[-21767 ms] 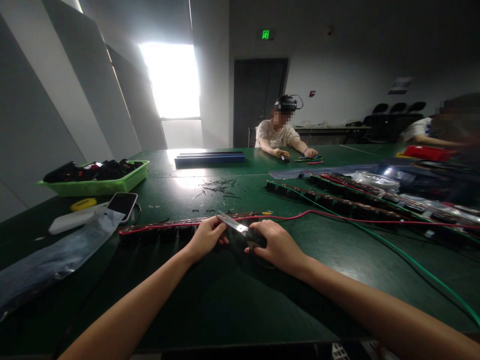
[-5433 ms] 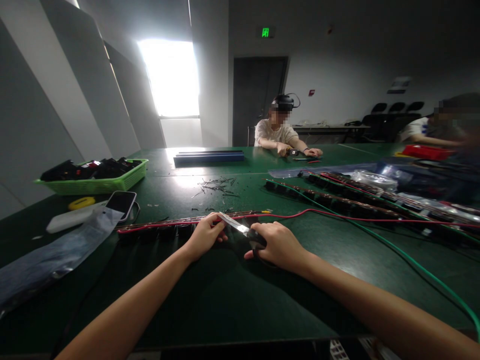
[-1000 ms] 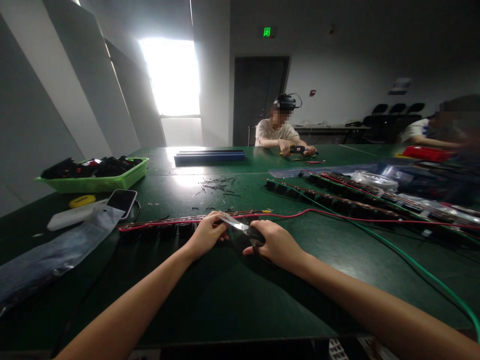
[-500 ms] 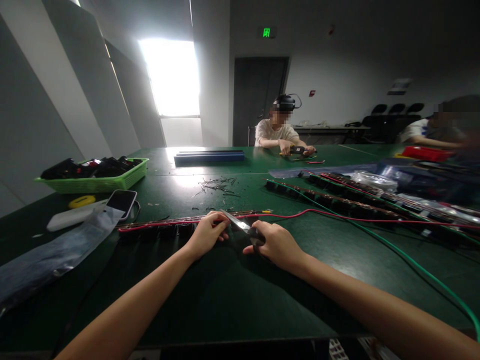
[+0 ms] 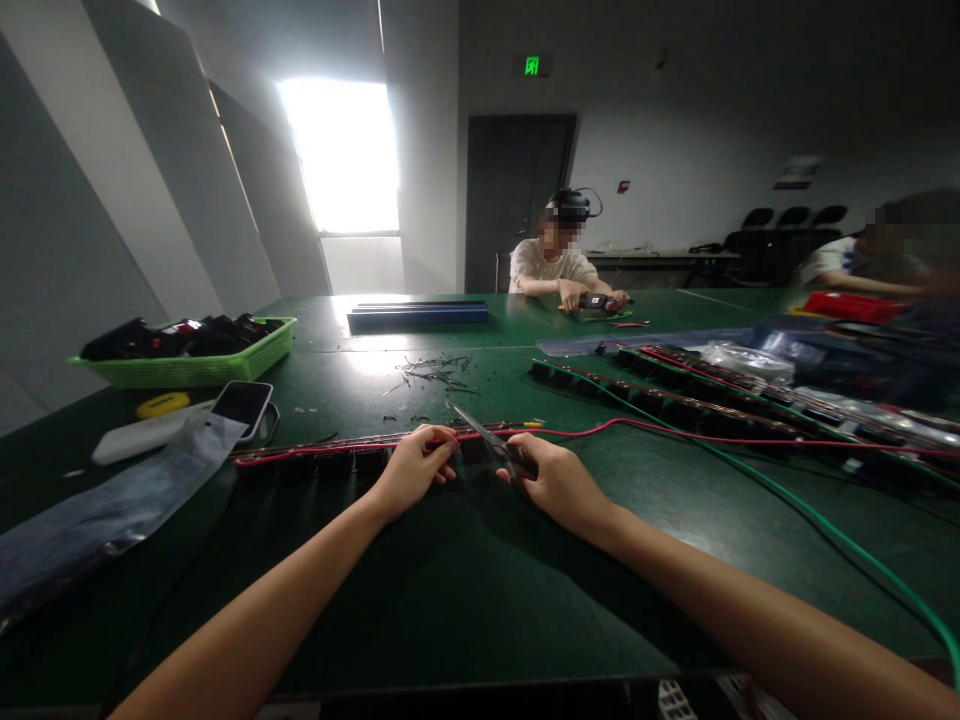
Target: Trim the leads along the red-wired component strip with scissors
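Note:
My left hand [image 5: 411, 468] is closed on a long strip of black switches [image 5: 322, 456] with red wire [image 5: 637, 428] running along it, lying across the green table [image 5: 465, 590]. My right hand [image 5: 553, 478] is closed round the dark handles of a pair of scissors [image 5: 491, 440]. The blades point up and away to the left, over the strip just beside my left fingers. The red wire trails off to the right across the table.
A green basket [image 5: 191, 360] of black parts, a phone [image 5: 241, 404], a yellow tape measure [image 5: 163, 404] and a plastic bag [image 5: 97, 510] lie at left. Wire clippings [image 5: 435, 372] and a blue bar [image 5: 418, 315] sit beyond. More switch strips [image 5: 675, 400], a green wire [image 5: 825, 525]. Two other people sit at the table.
My right hand has turned and moved a little forward, so the scissor blades now stand steeper and darker over the strip. My left hand stays on the strip.

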Demonstrator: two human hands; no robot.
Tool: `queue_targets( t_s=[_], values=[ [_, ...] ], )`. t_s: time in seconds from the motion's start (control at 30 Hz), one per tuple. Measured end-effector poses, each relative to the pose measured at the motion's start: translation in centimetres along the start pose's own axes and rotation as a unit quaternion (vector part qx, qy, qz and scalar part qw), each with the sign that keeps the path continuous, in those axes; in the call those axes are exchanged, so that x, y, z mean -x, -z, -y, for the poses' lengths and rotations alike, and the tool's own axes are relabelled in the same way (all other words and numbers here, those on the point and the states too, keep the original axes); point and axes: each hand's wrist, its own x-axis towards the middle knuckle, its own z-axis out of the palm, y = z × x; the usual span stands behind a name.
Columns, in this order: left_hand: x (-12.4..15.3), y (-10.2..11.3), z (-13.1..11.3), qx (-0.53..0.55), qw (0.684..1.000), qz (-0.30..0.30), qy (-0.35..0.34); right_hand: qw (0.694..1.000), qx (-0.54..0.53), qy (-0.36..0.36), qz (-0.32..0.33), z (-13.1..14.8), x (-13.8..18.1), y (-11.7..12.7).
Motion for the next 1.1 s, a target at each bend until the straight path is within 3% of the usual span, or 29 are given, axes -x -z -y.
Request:
queue_targets(
  t_s=[0.2,0.63,1.1],
  values=[
    [0.1,-0.1,-0.3,-0.002,1.000,0.000,0.005,0.999,-0.027,0.023,0.001,-0.1,0.1,-0.4],
    [0.3,-0.2,-0.7,0.013,1.000,0.009,0.020,0.998,0.064,0.013,0.001,1.0,0.6,-0.1],
    [0.3,-0.1,-0.6,0.028,0.999,0.010,0.025,0.998,0.053,0.037,0.010,1.0,0.6,-0.3]
  ],
)
